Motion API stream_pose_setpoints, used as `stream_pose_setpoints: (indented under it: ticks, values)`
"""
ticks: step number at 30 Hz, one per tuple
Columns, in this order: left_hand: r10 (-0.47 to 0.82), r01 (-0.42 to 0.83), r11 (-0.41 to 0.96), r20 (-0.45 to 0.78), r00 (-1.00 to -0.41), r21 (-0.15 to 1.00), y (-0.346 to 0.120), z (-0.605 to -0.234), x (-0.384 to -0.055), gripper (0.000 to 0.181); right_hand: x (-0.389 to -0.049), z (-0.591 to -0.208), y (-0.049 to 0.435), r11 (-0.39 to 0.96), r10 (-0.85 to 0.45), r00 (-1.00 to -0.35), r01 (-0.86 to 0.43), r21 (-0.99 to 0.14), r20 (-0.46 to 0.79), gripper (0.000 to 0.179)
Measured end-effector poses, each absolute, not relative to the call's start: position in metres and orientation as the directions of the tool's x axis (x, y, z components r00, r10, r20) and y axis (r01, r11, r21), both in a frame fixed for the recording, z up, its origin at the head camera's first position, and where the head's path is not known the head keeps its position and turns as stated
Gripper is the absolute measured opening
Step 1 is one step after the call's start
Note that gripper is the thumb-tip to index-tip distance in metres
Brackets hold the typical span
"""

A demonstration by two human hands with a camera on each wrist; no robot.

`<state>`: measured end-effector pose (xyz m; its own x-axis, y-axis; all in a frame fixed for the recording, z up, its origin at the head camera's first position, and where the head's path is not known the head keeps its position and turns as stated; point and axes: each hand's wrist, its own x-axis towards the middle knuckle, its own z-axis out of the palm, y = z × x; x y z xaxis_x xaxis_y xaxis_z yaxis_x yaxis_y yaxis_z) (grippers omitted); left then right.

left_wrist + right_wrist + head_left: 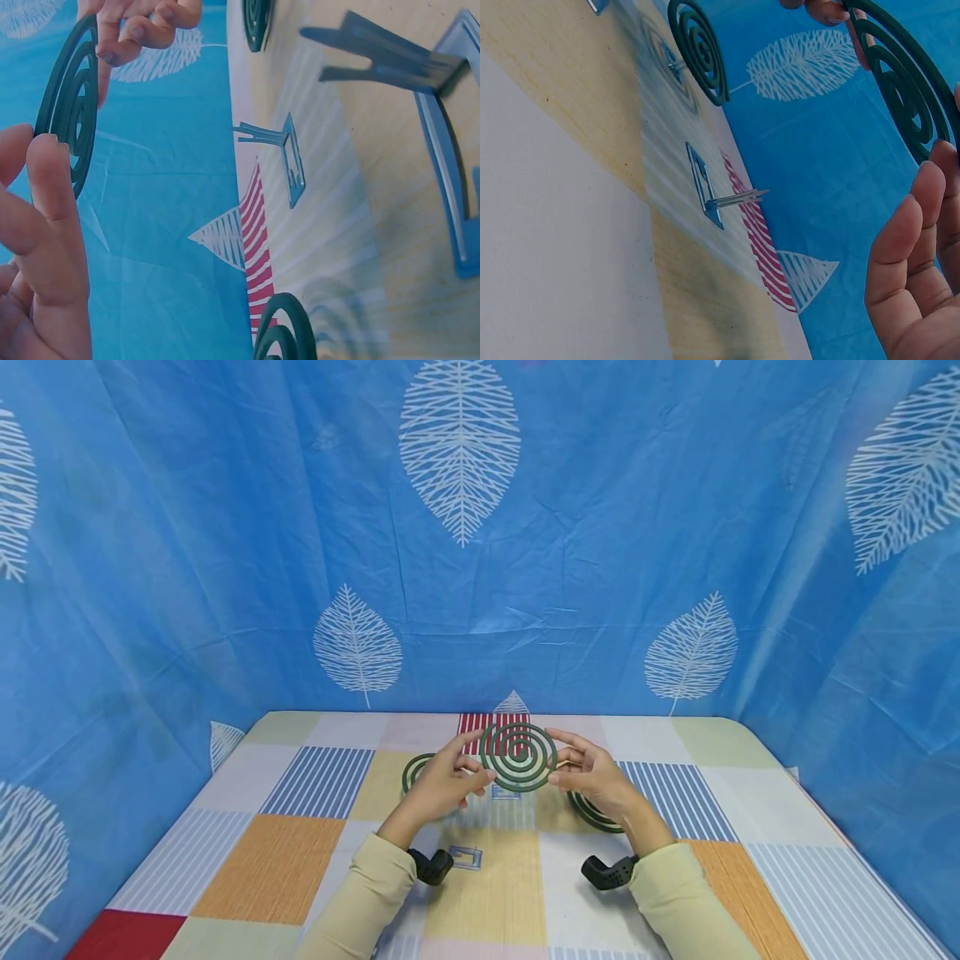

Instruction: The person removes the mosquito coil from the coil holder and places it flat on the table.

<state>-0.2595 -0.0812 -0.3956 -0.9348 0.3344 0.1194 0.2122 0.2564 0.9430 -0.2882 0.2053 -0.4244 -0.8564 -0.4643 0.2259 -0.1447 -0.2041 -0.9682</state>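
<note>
A green mosquito coil (522,756) is held up over the table, its flat spiral facing the head camera. My left hand (442,781) pinches its left edge between thumb and fingers. From the other side, my right hand (594,777) grips the right edge, thumb low and index finger high. The left wrist view shows this coil (64,97) nearly edge-on. Two thin metal coil stands lie beneath, a farther stand (506,792) and a nearer stand (467,857). Each has an upright prong, plain in the left wrist view on the farther stand (294,161).
A second coil (406,772) is partly hidden behind the left hand; in the right wrist view this coil (705,46) stands raised over its shadow. Another coil (600,827) is by the right wrist. A patchwork cloth (277,868) covers the table; a blue leaf-print curtain (570,568) surrounds it.
</note>
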Motion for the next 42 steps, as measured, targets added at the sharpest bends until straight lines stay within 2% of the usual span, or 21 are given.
stream_pose_setpoints:
  ticks: [9, 27, 42]
  values:
    - [0.348, 0.220, 0.254, 0.123, -0.929, 0.942, -0.078, -0.390, -0.254, 0.075, -0.285, -0.418, 0.211, -0.191, -0.467, -0.859, -0.136, -0.972, 0.212, 0.084]
    - [0.368, 0.228, 0.225, 0.134, -0.920, 0.947, -0.059, -0.394, -0.243, 0.078, -0.277, -0.414, 0.234, -0.096, -0.505, -0.842, -0.164, -0.982, 0.190, 0.074]
    - [0.355, 0.198, 0.224, 0.110, -0.929, 0.954, -0.037, -0.401, -0.236, 0.077, -0.272, -0.417, 0.255, -0.079, -0.532, -0.824, -0.181, -0.980, 0.195, 0.070]
